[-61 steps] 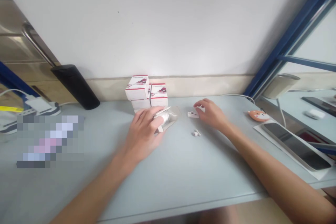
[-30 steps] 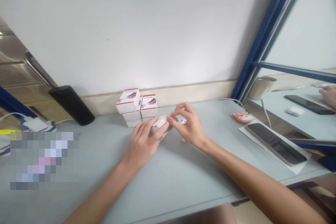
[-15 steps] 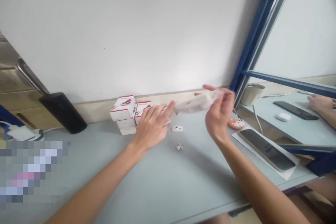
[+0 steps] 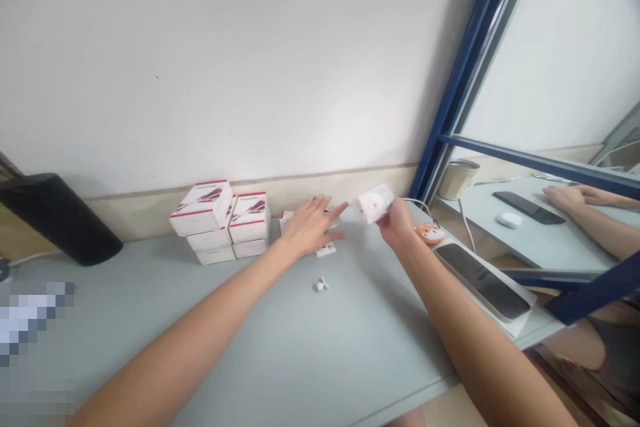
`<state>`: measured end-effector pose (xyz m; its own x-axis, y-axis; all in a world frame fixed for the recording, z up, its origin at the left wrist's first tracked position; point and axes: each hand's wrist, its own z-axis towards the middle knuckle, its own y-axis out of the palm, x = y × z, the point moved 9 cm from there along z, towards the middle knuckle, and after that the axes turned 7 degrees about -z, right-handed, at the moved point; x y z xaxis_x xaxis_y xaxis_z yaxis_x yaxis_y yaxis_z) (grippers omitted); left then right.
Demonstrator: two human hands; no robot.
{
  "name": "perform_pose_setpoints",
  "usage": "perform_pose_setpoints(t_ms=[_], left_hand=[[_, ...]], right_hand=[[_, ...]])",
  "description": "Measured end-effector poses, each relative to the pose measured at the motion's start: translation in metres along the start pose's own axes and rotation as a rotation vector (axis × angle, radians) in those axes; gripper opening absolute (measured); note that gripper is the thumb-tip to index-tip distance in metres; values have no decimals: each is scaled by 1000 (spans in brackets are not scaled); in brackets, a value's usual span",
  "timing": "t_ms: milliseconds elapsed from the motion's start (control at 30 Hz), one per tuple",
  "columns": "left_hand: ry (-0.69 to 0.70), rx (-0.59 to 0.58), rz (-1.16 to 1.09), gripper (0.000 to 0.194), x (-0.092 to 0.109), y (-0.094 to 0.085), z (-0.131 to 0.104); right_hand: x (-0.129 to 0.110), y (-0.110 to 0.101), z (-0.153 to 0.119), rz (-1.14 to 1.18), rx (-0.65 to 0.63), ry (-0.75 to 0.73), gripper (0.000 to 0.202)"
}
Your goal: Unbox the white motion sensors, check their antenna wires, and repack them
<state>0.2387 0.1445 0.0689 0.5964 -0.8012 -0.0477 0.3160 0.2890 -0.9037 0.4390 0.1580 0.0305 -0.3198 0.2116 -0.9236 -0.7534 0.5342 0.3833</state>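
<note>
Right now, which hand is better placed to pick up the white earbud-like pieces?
Probably the left hand: its fingers are spread and it is nearer the earbud-like pieces. The right hand holds a plastic-wrapped white packet.

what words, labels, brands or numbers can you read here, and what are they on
None can be read clearly enough to quote.
Upper left box in the stack: a small line of print on its patterned face, too blurred to read.
Upper right box: similar print, too small to read.
White packet in the right hand: small red marks, too blurred to tell if they are letters.
</note>
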Motion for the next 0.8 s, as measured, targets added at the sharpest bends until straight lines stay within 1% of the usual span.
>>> perform_pose_setpoints(t_ms=[33, 100, 167, 200, 233, 300, 333, 400, 433, 467, 500, 567, 600, 633, 667, 733, 800], left_hand=[[-9, 45, -72, 62, 2, -6, -1], [-57, 173, -271, 52, 5, -24, -6], [-156, 298, -499, 46, 7, -42, -18], [-225, 323, -644, 46, 8, -47, -26], [-312, 317, -815, 46, 8, -47, -35], [-499, 237, -1180, 50, 14, -37, -56], [-579, 258, -1312, 51, 15, -36, -70], [-707, 269, -1459, 52, 18, -35, -98], [-773, 264, -1533, 53, 17, -32, -112], [-830, 249, -1630, 52, 18, -28, -126], [-867, 238, -1742, 51, 19, -25, -138], [-919, 270, -1918, 45, 16, -21, -158], [-955, 293, -1982, 44, 14, -19, -167], [-1001, 311, -2027, 42, 13, -16, -175], [-1052, 316, -2062, 41, 12, -12, -181], [-1122, 278, -2117, 42, 16, -6, -187], [-1081, 196, -2164, 47, 24, -5, -185]], right_hand=[[3, 1, 0, -17, -6, 13, 7], [6, 3, -2, -52, -6, 27, 4], [8, 7, -9, -91, -6, 23, 7], [9, 10, -15, -110, -14, 18, 9], [11, 15, -23, -130, -29, 12, 11], [17, 27, -45, -166, -71, 4, 13], [20, 33, -58, -182, -92, 0, 14], [23, 44, -86, -214, -138, -19, 18], [21, 52, -100, -247, -205, -62, 23], [18, 63, -114, -301, -308, -115, 27], [14, 77, -129, -361, -450, -176, 30], [5, 98, -158, -487, -710, -328, 31], [1, 104, -170, -542, -806, -402, 29], [-2, 108, -178, -588, -868, -461, 27], [-4, 110, -184, -619, -901, -502, 26], [-9, 109, -186, -639, -901, -536, 22], [-15, 106, -181, -619, -831, -540, 25]])
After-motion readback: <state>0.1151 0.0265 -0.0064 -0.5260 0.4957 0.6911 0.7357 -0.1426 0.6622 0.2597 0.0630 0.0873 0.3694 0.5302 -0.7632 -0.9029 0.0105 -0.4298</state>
